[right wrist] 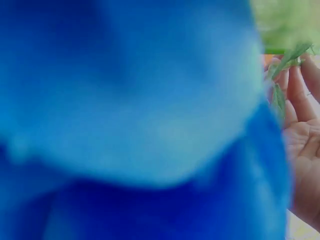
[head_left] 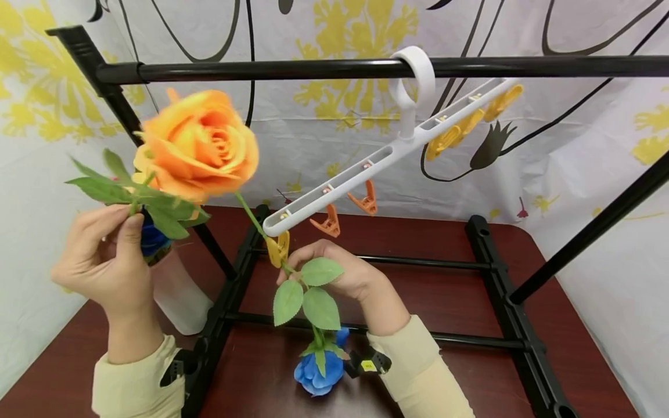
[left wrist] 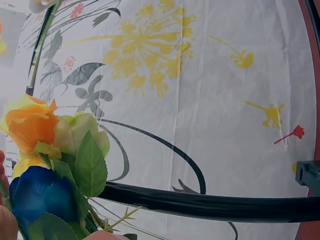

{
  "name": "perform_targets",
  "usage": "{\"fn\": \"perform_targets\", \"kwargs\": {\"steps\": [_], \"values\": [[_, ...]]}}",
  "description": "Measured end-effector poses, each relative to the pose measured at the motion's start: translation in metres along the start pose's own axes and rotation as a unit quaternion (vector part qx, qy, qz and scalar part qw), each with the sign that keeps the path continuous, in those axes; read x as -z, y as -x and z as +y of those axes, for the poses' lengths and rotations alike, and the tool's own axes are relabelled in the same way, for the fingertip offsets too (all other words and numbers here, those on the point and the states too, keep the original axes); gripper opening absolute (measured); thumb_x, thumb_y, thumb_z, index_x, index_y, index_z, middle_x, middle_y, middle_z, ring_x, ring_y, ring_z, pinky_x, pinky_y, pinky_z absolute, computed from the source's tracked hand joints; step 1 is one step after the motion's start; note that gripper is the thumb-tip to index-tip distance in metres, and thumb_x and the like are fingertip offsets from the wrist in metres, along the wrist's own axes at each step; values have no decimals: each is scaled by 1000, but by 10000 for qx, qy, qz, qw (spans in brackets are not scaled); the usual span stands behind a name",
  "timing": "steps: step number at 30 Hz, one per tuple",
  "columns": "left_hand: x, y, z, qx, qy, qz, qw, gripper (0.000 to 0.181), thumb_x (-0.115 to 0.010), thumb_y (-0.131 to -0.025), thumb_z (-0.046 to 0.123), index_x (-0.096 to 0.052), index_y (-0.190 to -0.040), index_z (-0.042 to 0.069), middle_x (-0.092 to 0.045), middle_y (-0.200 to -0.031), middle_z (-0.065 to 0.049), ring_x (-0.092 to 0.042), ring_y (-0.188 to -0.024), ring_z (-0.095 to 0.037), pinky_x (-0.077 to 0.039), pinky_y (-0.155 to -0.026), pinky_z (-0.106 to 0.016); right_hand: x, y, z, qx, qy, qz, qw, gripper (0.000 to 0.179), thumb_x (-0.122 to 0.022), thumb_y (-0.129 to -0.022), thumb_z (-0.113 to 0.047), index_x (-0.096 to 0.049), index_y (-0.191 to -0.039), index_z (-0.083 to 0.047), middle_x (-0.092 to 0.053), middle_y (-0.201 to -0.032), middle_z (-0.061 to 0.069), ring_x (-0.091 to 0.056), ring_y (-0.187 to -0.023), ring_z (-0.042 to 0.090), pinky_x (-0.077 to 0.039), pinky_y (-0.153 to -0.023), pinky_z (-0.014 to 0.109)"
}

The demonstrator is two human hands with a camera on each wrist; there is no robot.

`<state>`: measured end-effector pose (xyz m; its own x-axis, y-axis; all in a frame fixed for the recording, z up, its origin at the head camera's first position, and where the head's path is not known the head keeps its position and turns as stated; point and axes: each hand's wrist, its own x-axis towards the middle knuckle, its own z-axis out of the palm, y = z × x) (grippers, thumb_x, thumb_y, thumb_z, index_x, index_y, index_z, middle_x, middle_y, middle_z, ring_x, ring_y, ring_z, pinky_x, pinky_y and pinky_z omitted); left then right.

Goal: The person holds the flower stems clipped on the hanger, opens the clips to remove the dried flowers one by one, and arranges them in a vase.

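My left hand (head_left: pixel 107 255) pinches a leafy green stem (head_left: pixel 137 203) between thumb and fingers, just below a large orange rose (head_left: pixel 201 145). Beside those fingers sits a dark blue rose (left wrist: pixel 42 195), with a pale yellow-green flower (left wrist: pixel 82 132) behind it. A light blue rose (head_left: pixel 320 371) hangs head down from a yellow clip (head_left: pixel 279 249) at the near end of a white hanger (head_left: pixel 334 188). Just under that clip, my right hand (head_left: pixel 340 270) holds its stem with curled fingers, partly hidden by leaves. The blue petals fill most of the right wrist view.
The hanger hooks over a black rail (head_left: pixel 261 71). Orange clips (head_left: pixel 328 222) and further yellow clips (head_left: pixel 455 133) line it. A whitish vase (head_left: pixel 180 290) stands by the left frame leg. The black rack's base (head_left: pixel 493 273) rests on a dark red table (head_left: pixel 418 371); a patterned cloth hangs behind.
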<state>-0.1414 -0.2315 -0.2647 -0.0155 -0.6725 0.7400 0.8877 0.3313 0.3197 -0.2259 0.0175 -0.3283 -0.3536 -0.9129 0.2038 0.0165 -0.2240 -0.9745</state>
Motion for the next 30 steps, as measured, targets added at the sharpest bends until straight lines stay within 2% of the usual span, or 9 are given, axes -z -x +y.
{"fn": "perform_targets", "kwargs": {"steps": [4, 7, 13, 17, 21, 23, 26, 30], "values": [[3, 1, 0, 146, 148, 158, 9997, 35, -91, -63, -2, -64, -67, -24, -70, -68, -13, -62, -68, -17, -45, -55, -12, 3, 0, 5, 12, -124, 314, 9994, 15, -63, -94, -6, -71, -103, 3, -73, -94, 2, -64, -76, 9, -52, -61, 21], [7, 3, -3, 172, 138, 191, 9996, 32, -90, -63, -5, -64, -67, -24, -70, -68, -13, -63, -69, -17, -46, -55, -12, 4, 1, 7, -1, -152, 536, 9984, 14, -63, -93, -5, -74, -98, -12, -72, -96, 1, -64, -81, 9, -52, -63, 21], [19, 9, -6, 321, 79, 237, 9992, 27, -88, -64, -9, -66, -69, -23, -71, -70, -13, -63, -73, -18, -47, -56, -13, 7, 3, 10, 95, -277, 698, 9971, 11, -67, -92, -7, -75, -97, -13, -72, -99, 2, -68, -81, 7, -52, -65, 20], [29, 11, -9, 486, 196, 242, 9983, 30, -90, -63, -5, -68, -72, -22, -71, -71, -14, -63, -75, -20, -48, -56, -15, 10, 4, 12, 173, -394, 767, 9961, 9, -71, -91, -12, -75, -99, -14, -72, -101, 2, -69, -79, 6, -52, -64, 18], [34, 11, -13, 573, 356, 245, 9974, 34, -92, -62, -1, -68, -73, -22, -71, -72, -16, -63, -73, -20, -43, -52, -14, 13, 4, 14, 244, -379, 825, 9956, 12, -75, -89, -19, -75, -100, -14, -72, -102, 3, -69, -79, 5, -52, -63, 17], [35, 12, -14, 589, 372, 299, 9971, 36, -93, -61, 1, -68, -73, -22, -71, -72, -15, -63, -71, -19, -39, -52, -14, 13, 4, 15, 265, -358, 841, 9955, 16, -76, -88, -22, -75, -101, -12, -72, -102, 3, -69, -78, 5, -52, -62, 16], [33, 10, -13, 660, 561, 374, 9955, 38, -93, -61, 1, -67, -74, -23, -71, -71, -16, -61, -67, -19, -39, -54, -17, 13, 4, 15, 280, -370, 881, 9950, 21, -78, -86, -26, -74, -101, -12, -72, -101, 2, -69, -77, 5, -52, -62, 17], [26, 4, -9, 602, 742, 277, 9950, 43, -95, -59, 4, -65, -72, -24, -68, -69, -16, -55, -60, -16, -41, -57, -19, 14, 6, 15, 250, -385, 1043, 9935, 28, -82, -80, -32, -75, -100, -15, -72, -101, 1, -70, -79, 5, -53, -63, 17]]}}
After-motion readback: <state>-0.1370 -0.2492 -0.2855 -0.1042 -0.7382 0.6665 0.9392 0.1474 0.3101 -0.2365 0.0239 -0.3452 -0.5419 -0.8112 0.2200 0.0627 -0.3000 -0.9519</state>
